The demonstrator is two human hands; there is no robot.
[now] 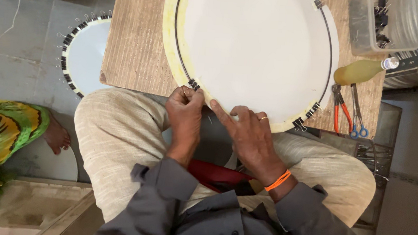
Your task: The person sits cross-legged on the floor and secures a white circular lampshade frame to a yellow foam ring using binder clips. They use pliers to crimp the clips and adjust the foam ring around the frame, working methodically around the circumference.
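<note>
A large round white disc (253, 47) with a pale yellow rim lies on a low wooden board (135, 43) in front of me. Small black binder clips sit along its edge. My left hand (185, 108) pinches one black clip (193, 85) at the near rim, fingers closed on it. Flat beside it rests my right hand (247, 132), its fingers spread and pressing down on the disc's near edge; it wears a ring and an orange wrist thread. Two more clips (312, 110) sit at the rim to the right.
A yellow squeeze bottle (362, 70), orange-handled pliers (339, 112) and blue-handled scissors (358, 115) lie at the board's right. A clear plastic box (382, 24) stands behind them. Another clip-rimmed disc (83, 54) lies on the floor, left. Another person's bare foot (56, 136) is nearby.
</note>
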